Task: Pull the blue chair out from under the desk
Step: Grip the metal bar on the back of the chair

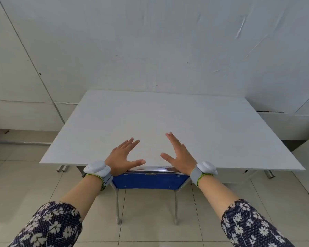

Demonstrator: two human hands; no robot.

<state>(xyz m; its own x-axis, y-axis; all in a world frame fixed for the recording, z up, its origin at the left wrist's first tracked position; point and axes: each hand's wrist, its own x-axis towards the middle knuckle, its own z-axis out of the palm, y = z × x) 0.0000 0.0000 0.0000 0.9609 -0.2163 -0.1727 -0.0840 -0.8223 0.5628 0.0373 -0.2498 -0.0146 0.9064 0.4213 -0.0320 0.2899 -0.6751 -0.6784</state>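
The blue chair (151,180) sits tucked against the white desk (221,132), only its backrest and rear legs showing, so the pull looks not yet begun. Left hand (122,158) and right hand (179,155) hover spread wide above the backrest, gripping nothing.

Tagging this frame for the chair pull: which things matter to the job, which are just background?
Job: blue chair, tucked under the desk; left hand and right hand, both open above the chair back, gripping nothing.

Background: wrist devices, wall, tiled floor, side unit at right.
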